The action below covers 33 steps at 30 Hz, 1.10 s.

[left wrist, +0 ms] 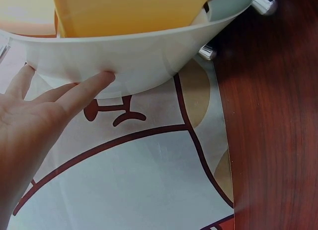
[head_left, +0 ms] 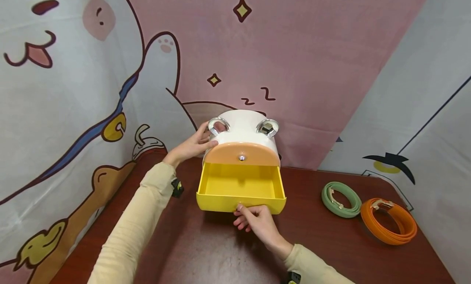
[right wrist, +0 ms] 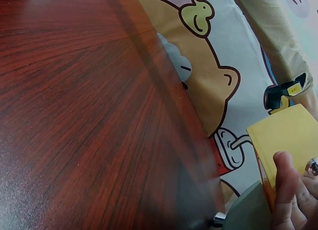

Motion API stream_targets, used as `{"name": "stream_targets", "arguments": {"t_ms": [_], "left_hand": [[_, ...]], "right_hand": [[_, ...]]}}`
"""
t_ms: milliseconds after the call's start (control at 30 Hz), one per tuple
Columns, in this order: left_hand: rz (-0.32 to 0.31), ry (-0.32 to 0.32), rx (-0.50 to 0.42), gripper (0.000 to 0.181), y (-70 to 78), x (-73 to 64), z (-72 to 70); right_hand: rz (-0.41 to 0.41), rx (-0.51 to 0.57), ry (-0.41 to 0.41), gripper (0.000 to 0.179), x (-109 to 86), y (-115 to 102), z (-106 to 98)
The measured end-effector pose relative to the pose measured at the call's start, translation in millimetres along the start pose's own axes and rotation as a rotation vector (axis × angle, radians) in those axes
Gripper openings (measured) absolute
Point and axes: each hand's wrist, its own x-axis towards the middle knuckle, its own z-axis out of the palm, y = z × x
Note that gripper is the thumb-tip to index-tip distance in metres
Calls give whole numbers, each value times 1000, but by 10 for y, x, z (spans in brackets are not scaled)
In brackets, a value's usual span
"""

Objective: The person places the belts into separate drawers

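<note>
A rounded white storage box (head_left: 243,122) with two silver rings and an orange drawer front (head_left: 222,154) stands at the table's back. Below that orange front, a yellow drawer (head_left: 241,202) is pulled out, showing a bare inside. My left hand (head_left: 191,147) rests against the box's left side; the left wrist view shows spread fingers (left wrist: 92,90) touching the white wall (left wrist: 144,63). At the yellow drawer's front, my right hand (head_left: 259,224) pinches its small silver knob (right wrist: 312,167), which the thumb mostly covers in the head view.
On the table's right lie a rolled green belt (head_left: 347,212) and a rolled orange belt (head_left: 386,236), side by side. A cartoon-printed cloth (head_left: 309,71) hangs behind and beside the dark red wooden table (head_left: 305,243).
</note>
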Motion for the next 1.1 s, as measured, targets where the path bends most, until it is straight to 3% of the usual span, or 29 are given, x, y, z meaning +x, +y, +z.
{"name": "stream_targets", "arguments": {"t_ms": [733,1100], "left_hand": [[4,1,24,75,5,-19,2],[-11,5,32,76,21,-24,2]], "right_hand": [[24,68,58,32,-75,75,65],[-14,-11,-26,34,-91,35,-4]]}}
